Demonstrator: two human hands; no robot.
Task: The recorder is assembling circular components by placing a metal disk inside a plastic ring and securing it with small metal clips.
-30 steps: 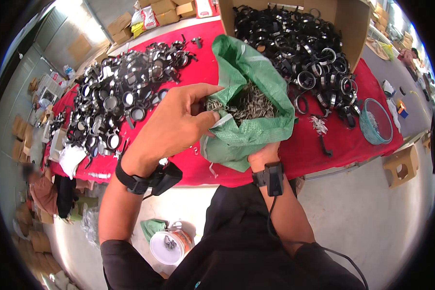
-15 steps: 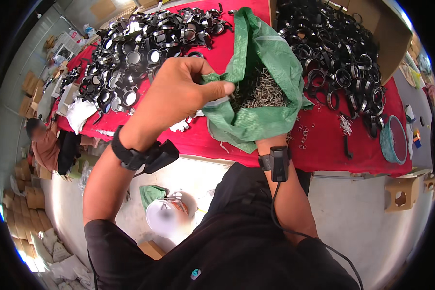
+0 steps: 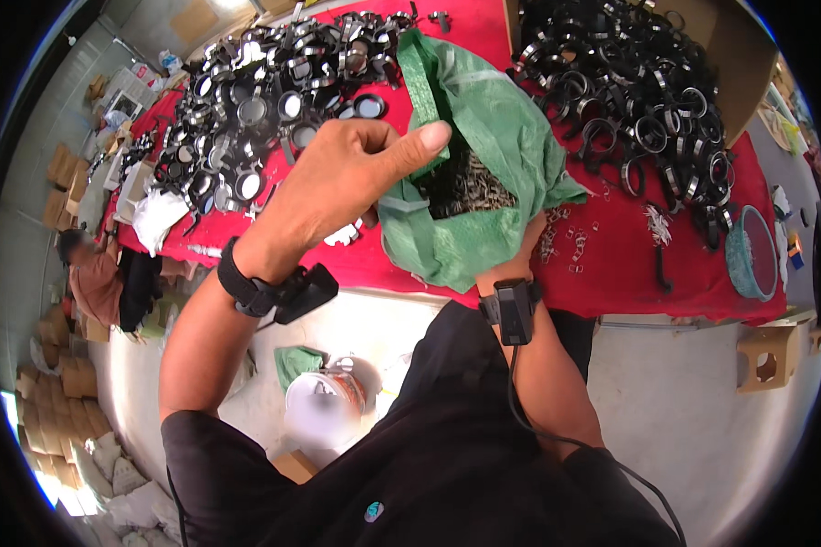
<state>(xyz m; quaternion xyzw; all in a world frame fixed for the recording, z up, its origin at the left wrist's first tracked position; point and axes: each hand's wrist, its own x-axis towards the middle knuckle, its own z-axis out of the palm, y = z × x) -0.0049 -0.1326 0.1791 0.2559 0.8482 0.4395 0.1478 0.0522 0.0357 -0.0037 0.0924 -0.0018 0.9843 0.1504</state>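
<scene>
Over the red cloth, the limp green bag, probably heavy with metal bits, offers 2 likely holds: its rim (the left hand seems to pinch it) and from below, by the right hand, whose grip I cannot tell.

The woven sack is green, the small metal pieces inside it silvery grey. The tablecloth is solid red, with a teal basket by its right edge and black-and-silver ring-shaped parts toward its left.
</scene>
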